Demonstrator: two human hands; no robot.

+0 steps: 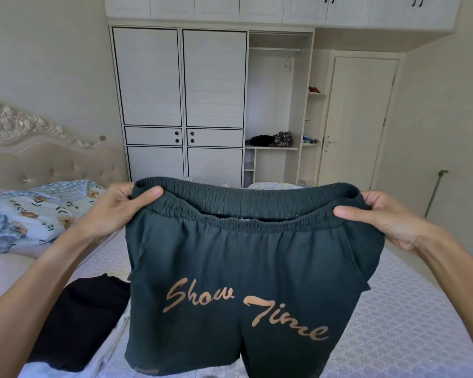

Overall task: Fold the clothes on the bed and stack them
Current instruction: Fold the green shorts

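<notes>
**Shorts held up by waistband, two hands**

1 pair of dark green shorts (pixel 241 282) hangs upright in the middle of the view, above the bed (pixel 410 323). Elastic waistband at 12 o'clock, legs dropping toward 6. Tan script "Show Time" across the front, 2 words

Left hand (pixel 120 211) pinches the waistband corner at 10 o'clock: thumb on the near side, fingers curled behind the fabric. Right hand (pixel 385 216) pinches the opposite corner at 2 o'clock, same grip. Waistband stretched between them, sagging slightly in the middle

On the bed:
- 1 black garment (pixel 82 320) lying flat at 8 o'clock, on top of 1 white garment (pixel 104 361) whose edge shows beneath it; both just beside the shorts' left leg
- 1 floral quilt (pixel 38 211) bunched at 9 o'clock, near the padded headboard (pixel 38 156)

Background at 12 o'clock: 1 white wardrobe (pixel 180 105) with 2 tall sliding panels, open shelf section to its right holding a few dark items, count unclear. 1 closed door (pixel 358 118) at 1 o'clock
</notes>
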